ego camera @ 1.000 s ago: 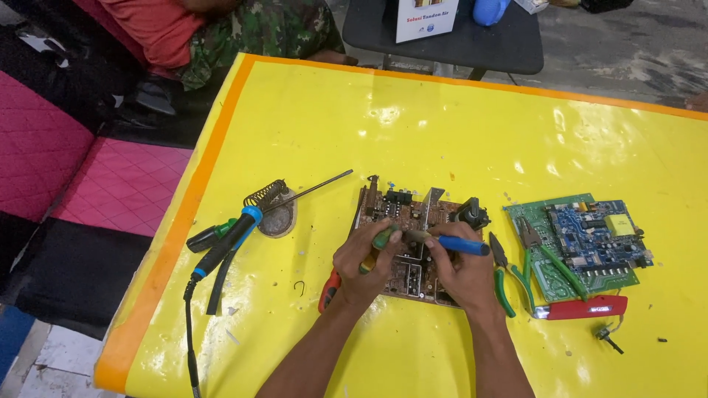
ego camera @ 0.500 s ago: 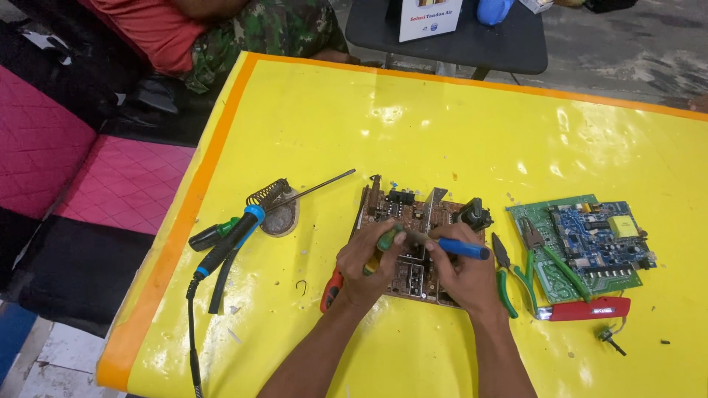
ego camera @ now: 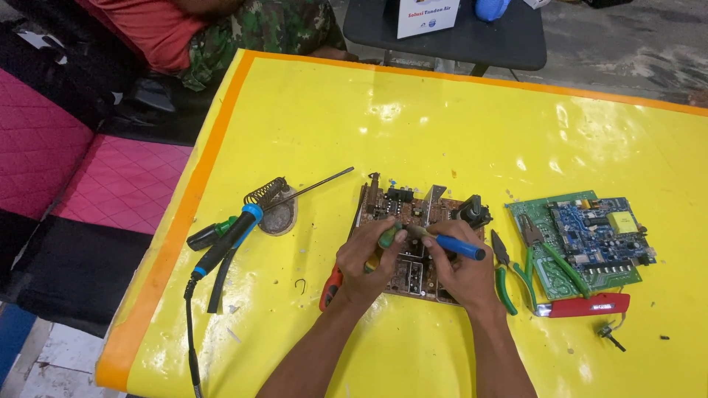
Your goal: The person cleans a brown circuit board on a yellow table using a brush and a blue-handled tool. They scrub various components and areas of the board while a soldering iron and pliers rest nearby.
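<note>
— Where are you now?
— Your left hand (ego camera: 369, 258) grips a green-handled tool (ego camera: 389, 236), your right hand (ego camera: 461, 269) a blue-handled tool (ego camera: 453, 245), both over the brown circuit board (ego camera: 413, 221) on the counter (ego camera: 442, 125).
— Next?
— Likely steady tips on one joint.

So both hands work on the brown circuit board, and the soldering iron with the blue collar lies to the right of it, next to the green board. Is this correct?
Not quite. The soldering iron lies to the left of the brown circuit board, beside its coiled stand, as the head view shows. Next to the green board lie green-handled pliers. Both the left hand and the right hand do work on the brown board.
</note>
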